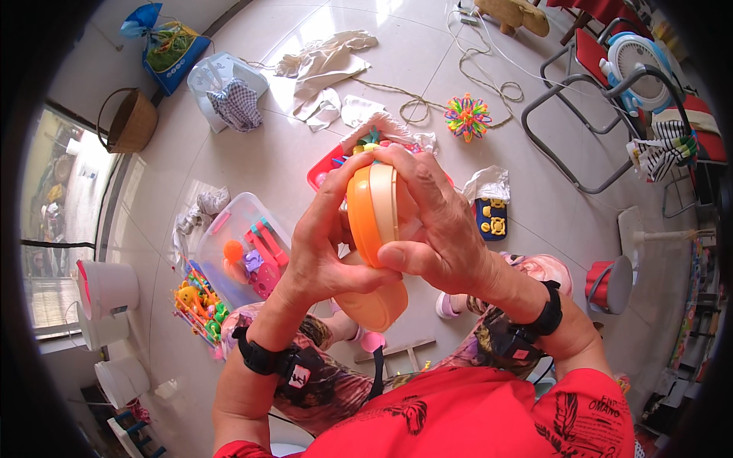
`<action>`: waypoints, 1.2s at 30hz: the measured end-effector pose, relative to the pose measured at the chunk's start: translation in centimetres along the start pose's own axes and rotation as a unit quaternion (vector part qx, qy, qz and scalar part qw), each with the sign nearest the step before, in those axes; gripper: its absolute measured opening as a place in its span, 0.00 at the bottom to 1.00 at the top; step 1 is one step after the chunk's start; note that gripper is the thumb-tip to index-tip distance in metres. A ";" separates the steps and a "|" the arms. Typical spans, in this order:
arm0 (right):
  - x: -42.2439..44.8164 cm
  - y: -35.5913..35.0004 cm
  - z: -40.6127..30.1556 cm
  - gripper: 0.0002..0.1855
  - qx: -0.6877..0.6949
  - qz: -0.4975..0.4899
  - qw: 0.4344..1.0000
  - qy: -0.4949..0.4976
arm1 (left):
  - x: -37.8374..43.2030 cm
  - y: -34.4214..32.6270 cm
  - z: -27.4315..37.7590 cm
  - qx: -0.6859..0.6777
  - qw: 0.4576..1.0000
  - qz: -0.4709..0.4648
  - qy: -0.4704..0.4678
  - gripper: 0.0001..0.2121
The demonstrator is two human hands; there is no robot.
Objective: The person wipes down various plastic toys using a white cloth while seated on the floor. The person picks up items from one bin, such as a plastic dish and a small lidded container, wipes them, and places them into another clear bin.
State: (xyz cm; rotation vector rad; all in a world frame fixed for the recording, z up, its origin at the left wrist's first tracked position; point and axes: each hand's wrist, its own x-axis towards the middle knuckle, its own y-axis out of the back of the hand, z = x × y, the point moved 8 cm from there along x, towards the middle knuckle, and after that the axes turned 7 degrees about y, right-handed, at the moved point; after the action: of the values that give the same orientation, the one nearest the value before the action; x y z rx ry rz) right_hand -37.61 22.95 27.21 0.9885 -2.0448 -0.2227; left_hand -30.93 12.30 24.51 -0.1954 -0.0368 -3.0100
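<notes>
My left hand (323, 252) and my right hand (438, 229) grip a rounded plastic object (366, 214) from both sides, up close before me. It has an orange band beside a cream one, and my thumbs press near its lower edge. A pale orange, bowl-like part (375, 303) shows below my hands; whether it is joined to the banded piece, I cannot tell. My fingers hide much of the object's sides. Behind it, partly covered by my hands, sits a red bin (314, 172) of colourful toys.
A clear plastic box (209, 266) with toys stands at left, beside a pile of small toys (200, 306). A colourful expanding ball (468, 117) and rope (418, 103) lie beyond. To the right are a blue toy panel (491, 220), a metal-framed chair (564, 166) and a fan (638, 71).
</notes>
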 end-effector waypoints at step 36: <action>-1.8 -2.3 9.8 0.32 0.411 -0.011 0.824 -0.390 | 1.1 1.9 -8.2 -0.343 0.902 0.039 0.259 0.25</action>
State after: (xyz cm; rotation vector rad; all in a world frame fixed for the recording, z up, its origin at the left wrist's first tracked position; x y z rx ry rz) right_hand -43.00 20.96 18.81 1.6210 -2.9860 0.3561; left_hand -32.80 10.01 16.59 0.5342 1.0481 -2.7488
